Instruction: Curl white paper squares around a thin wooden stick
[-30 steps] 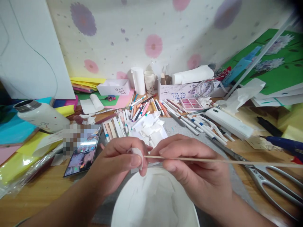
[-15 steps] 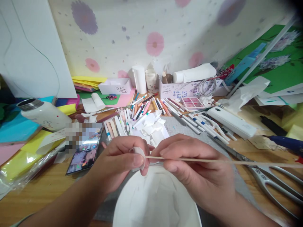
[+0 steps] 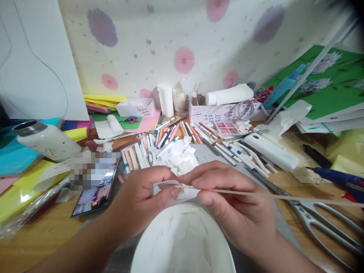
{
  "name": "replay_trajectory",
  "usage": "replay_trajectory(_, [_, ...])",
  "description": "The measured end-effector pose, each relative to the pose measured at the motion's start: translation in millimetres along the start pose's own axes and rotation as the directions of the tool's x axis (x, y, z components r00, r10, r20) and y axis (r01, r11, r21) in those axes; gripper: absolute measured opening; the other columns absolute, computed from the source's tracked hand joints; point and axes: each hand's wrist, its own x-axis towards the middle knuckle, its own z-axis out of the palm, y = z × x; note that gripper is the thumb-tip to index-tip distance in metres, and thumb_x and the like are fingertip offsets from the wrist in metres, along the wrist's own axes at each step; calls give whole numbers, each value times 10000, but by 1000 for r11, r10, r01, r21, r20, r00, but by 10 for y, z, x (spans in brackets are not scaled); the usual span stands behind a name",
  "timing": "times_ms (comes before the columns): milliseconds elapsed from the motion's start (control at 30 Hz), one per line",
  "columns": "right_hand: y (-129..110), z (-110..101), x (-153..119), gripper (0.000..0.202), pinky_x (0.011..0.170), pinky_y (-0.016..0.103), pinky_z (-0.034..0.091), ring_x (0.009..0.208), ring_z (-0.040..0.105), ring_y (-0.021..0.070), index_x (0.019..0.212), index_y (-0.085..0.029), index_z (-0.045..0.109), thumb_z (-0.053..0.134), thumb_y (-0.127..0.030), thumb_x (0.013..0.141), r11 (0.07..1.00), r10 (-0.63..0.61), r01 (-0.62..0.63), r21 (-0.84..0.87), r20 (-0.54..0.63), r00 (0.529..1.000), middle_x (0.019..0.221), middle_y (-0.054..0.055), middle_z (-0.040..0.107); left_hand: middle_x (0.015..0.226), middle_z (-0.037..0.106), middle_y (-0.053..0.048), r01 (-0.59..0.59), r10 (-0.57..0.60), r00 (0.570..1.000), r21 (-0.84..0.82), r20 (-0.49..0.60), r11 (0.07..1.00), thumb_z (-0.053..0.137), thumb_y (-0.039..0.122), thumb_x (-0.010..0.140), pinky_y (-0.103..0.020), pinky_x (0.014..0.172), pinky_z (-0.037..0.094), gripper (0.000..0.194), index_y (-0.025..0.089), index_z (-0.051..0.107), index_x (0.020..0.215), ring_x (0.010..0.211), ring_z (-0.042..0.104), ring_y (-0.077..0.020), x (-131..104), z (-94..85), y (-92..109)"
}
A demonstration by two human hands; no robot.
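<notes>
Between the thumb and fingers of my left hand (image 3: 150, 197) is a small piece of white paper (image 3: 167, 184). My right hand (image 3: 236, 201) pinches a long thin stick (image 3: 244, 193), which reaches from the paper out past the right side of the hand. The stick's tip meets the paper at my left fingertips. Below both hands stands a round white container (image 3: 183, 242), its inside smudged. Cut white paper scraps (image 3: 183, 155) lie just beyond the fingers.
Markers (image 3: 170, 132) spread behind the scraps. Large scissors (image 3: 304, 212) and a blue glue gun (image 3: 335, 177) lie at the right. A phone (image 3: 96, 193) and a white bottle (image 3: 48, 140) are at the left. Boxes (image 3: 224, 112) line the back.
The paper at my left fingertips has turned from hanging folded over the thumb to lying flatter, extending leftward. The view has shifted slightly. My right hand still holds the stick.
</notes>
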Motion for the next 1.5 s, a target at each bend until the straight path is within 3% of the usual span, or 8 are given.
replay_trajectory(100, [8,7,4,158,841,298,642,919,778,185,985,-189,783,752,-72,882,997,-33,33,-64,9,999,947,80,818,661,663,-2,-5,7,1000,69,-25,998,700,431,894,-267,599,412,280,194,759,756,658,582,-183,-10,14,37])
replay_trajectory(267, [28,19,-14,139,815,301,646,917,777,188,975,-198,774,722,-90,905,991,-48,49,-124,8,999,936,69,807,706,700,-1,71,-71,997,13,-28,997,727,367,865,-260,621,428,194,191,776,799,685,597,-179,-26,34,119])
replay_trajectory(533, [9,20,-14,154,838,318,640,935,774,193,988,-220,793,736,-104,906,995,-50,49,-87,-16,999,962,59,824,619,661,28,-60,50,998,-279,-43,959,733,353,898,-214,543,410,262,189,719,695,567,536,-119,-19,32,86])
replay_trajectory(700, [19,-1,-39,156,847,354,641,932,770,205,1035,-255,802,733,-164,929,1000,-18,17,-5,-43,999,988,51,823,635,722,29,-60,45,998,-525,-41,849,803,293,876,-209,577,494,45,249,806,866,575,620,-121,-35,48,-8])
replay_trajectory(800, [24,-21,-50,137,847,349,639,928,768,200,1031,-248,805,753,-182,923,999,-19,21,28,-47,999,988,51,821,613,696,38,-50,41,999,-598,-29,800,821,290,861,-185,530,477,27,265,826,870,526,594,-98,-42,51,-17])
replay_trajectory(1033, [-2,3,-13,161,815,346,650,914,780,205,1058,-257,794,719,-170,945,998,-54,54,-20,22,998,919,44,830,630,704,8,-39,73,997,-617,29,786,792,308,883,-228,602,492,124,214,794,801,593,604,-128,-12,40,6])
replay_trajectory(1233, [-11,5,-19,164,789,336,653,872,778,201,1058,-269,793,719,-176,945,999,-49,49,-7,36,998,891,39,824,705,748,-5,-20,64,997,-641,46,767,787,270,892,-214,619,482,86,210,788,831,648,631,-129,-28,44,-11])
replay_trajectory(1500, [7,24,-4,158,794,313,644,854,776,190,1044,-239,800,720,-148,941,997,-70,70,12,37,997,855,41,823,663,699,10,-22,51,998,-561,36,828,761,294,909,-228,620,470,136,205,762,805,634,599,-136,-40,23,-27])
